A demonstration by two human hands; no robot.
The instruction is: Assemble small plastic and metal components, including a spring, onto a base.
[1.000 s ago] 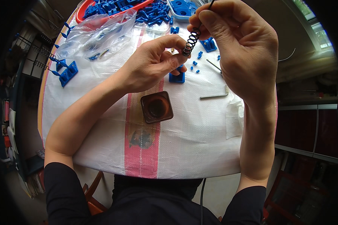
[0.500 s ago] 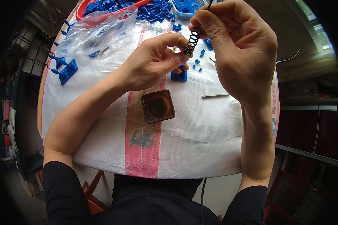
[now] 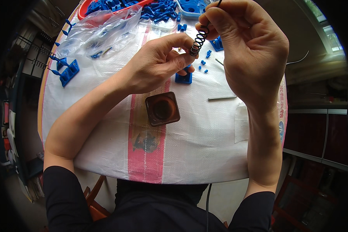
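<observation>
Left hand (image 3: 160, 63) pinches the spring (image 3: 199, 41) at its lower end, right hand (image 3: 253, 50) at its upper; between them, its long axis leans rightward.

Above the white-covered worktop (image 3: 205, 147), the left hand (image 3: 162, 63) pinches the lower end of a slanting black coil spring (image 3: 199, 41), and the right hand (image 3: 249, 50) holds its upper end. Nearer the person sits a square brown dish (image 3: 149, 110); a clear plastic bag (image 3: 108, 31) lies by a red basin (image 3: 82, 12).
</observation>
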